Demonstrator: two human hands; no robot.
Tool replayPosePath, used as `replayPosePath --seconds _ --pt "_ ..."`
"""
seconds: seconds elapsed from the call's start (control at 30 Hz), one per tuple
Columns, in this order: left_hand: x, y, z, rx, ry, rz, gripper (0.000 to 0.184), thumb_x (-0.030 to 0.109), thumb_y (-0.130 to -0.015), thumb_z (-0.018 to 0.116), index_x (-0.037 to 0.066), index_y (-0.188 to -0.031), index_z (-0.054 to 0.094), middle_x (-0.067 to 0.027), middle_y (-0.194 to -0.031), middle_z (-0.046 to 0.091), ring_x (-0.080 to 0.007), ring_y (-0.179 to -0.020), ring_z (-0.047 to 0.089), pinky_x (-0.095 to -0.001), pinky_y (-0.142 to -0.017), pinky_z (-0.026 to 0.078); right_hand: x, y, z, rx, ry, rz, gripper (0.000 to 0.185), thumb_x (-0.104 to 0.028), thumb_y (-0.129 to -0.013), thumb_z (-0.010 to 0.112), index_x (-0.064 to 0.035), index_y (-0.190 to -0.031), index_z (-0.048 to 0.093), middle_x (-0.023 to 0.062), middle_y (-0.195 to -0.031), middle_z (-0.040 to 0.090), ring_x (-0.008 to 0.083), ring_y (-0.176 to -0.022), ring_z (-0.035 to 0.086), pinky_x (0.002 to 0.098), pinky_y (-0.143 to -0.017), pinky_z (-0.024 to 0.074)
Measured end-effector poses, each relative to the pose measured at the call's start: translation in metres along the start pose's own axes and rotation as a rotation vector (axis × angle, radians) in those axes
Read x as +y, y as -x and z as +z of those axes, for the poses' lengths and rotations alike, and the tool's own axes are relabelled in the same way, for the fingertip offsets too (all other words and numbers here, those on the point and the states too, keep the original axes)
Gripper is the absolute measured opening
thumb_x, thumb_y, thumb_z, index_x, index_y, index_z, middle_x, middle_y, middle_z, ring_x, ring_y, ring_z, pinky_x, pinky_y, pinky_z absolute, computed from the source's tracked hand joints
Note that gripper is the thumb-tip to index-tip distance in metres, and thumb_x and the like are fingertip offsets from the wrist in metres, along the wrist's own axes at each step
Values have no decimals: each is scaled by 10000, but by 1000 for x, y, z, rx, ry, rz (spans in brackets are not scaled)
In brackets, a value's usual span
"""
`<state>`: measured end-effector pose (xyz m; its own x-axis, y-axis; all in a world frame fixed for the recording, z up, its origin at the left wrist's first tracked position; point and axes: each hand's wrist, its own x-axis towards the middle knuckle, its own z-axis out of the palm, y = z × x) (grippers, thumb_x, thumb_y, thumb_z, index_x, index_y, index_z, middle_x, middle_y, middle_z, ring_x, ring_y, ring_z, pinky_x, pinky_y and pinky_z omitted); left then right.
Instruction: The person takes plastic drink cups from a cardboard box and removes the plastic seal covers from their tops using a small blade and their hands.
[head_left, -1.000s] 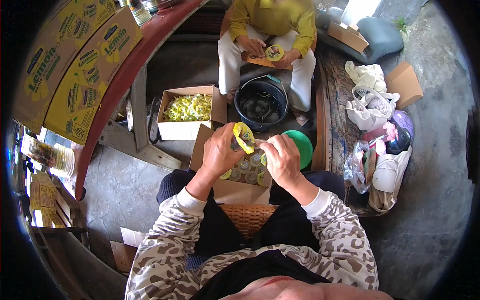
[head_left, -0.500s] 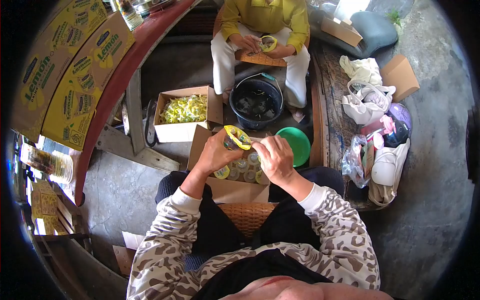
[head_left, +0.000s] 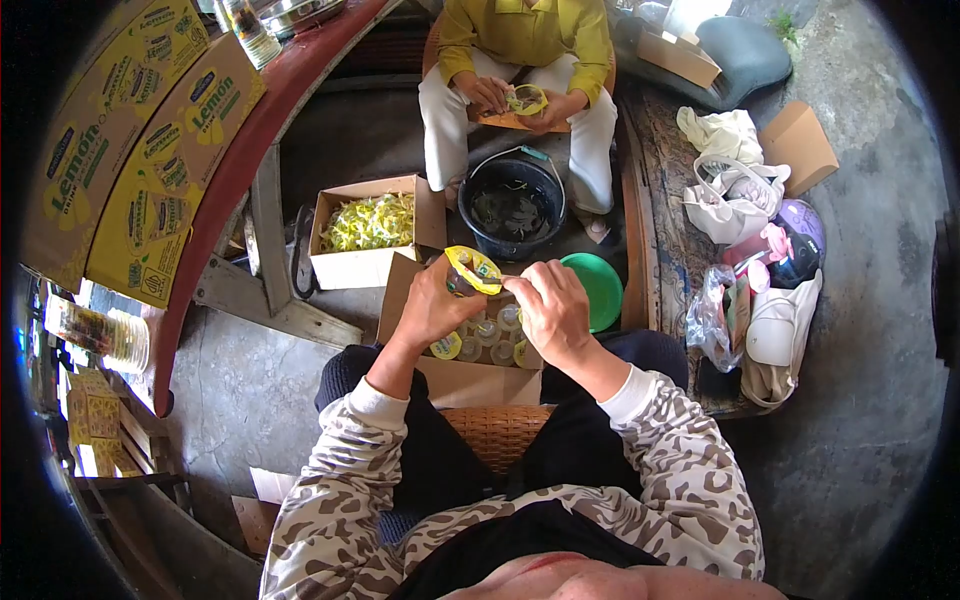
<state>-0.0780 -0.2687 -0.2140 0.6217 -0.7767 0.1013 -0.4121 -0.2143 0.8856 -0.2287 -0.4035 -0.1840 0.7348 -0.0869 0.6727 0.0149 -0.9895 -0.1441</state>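
Note:
My left hand [head_left: 428, 312] is wrapped round a clear plastic cup with a yellow rim [head_left: 474, 268], tilted so its mouth faces up and right. In my right hand [head_left: 552, 312] the fingers pinch a thin, dark, blade-like tool [head_left: 496, 281], its end against the cup's right rim; its exact kind is too small to tell. Below both hands, an open cardboard box [head_left: 470, 384] sits between my knees, holding several clear plastic cups [head_left: 487, 331], some with yellow lids. A green plastic basin [head_left: 597, 290] lies just right of the box, beyond my right hand.
Ahead stand a carton of yellow strips [head_left: 372, 222] and a black bucket [head_left: 512, 205] with dark water. A seated co-worker [head_left: 525, 45] holds another yellow-rimmed cup. Lemon-drink cartons [head_left: 180, 180] line the red-edged table at left. Bags and a cap [head_left: 772, 340] lie on the right bench.
The view has shifted slightly. My left hand keeps the cup, and my right hand stays at its rim with the tool, its fingers a little changed. The co-worker's cup has tilted slightly.

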Motion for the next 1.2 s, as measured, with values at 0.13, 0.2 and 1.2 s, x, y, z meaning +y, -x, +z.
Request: replayPosePath --seconds 0.13,0.2,1.2 --pt "-4 -1 -4 -78 98 -18 470 180 -685 788 14 -1102 649 -179 -1003 716 -328 -938 696 -381 -848 536 1 6 5 -27 55 -31 116 -84 -799 653 -80 -914 641 31 -855 529 218 -797 556 354 -689 453" --pt "-8 -2 -2 -73 111 -23 482 177 -682 793 13 -1109 642 -176 -998 713 -329 -929 693 -383 -838 537 1 5 7 -32 -48 52 141 -41 -790 665 -73 -927 649 41 -862 537 236 -807 566 373 -691 464" --pt "9 -6 -10 143 88 3 531 146 -762 872 -28 -1167 576 -116 -1069 700 -167 -1001 659 -320 -888 526 71 5 27 6 -529 623 91 -2 -828 718 -37 -911 702 105 -866 637 258 -797 670 328 -683 509"
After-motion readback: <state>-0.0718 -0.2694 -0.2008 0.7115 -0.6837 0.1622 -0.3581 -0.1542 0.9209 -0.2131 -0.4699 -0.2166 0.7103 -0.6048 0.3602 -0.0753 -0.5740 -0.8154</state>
